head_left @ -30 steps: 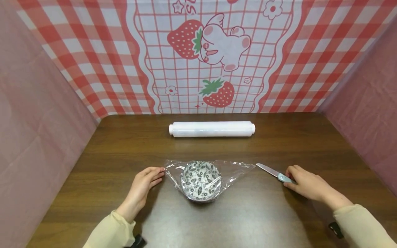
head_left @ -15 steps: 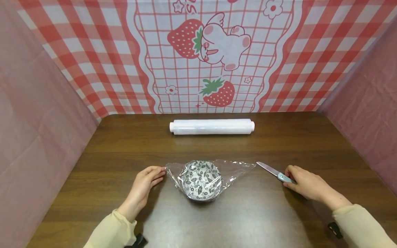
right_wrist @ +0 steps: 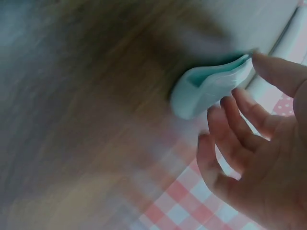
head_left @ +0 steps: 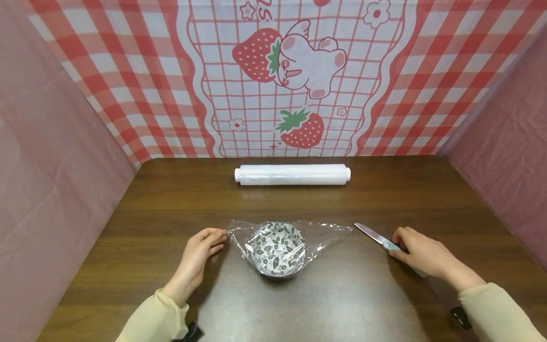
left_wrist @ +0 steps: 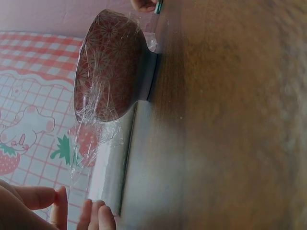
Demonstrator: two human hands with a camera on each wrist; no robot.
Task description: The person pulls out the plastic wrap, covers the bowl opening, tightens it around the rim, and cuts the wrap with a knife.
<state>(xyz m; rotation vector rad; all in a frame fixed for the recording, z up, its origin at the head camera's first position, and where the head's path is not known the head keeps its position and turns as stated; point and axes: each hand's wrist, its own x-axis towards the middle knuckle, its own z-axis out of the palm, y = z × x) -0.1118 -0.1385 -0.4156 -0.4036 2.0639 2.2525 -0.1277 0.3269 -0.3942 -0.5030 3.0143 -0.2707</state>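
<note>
A bowl (head_left: 278, 249) with a leaf-and-flower patterned inside stands on the table, clear plastic wrap (head_left: 326, 235) stretched over it and sticking out at both sides. My left hand (head_left: 198, 256) is left of the bowl, thumb and forefinger pinching the wrap's left corner. From the left wrist view the bowl's outside (left_wrist: 112, 72) is reddish with flowers, and creased wrap hangs down its side. On the right, my right hand (head_left: 427, 254) holds a folding knife (head_left: 376, 236) low over the table, thumb and fingertips at its pale blue-green handle (right_wrist: 206, 88). The unfolded blade points toward the wrap's right corner.
Behind the bowl, a roll of plastic wrap (head_left: 292, 175) lies crosswise on the brown wooden table (head_left: 179, 194). A red-and-white checked cloth (head_left: 141, 80) hangs at the back, with pink cloth on both sides.
The wrap's left corner shifts slightly at my left fingertips. More of the knife's handle end shows beneath my right hand. Bowl and roll stay put.
</note>
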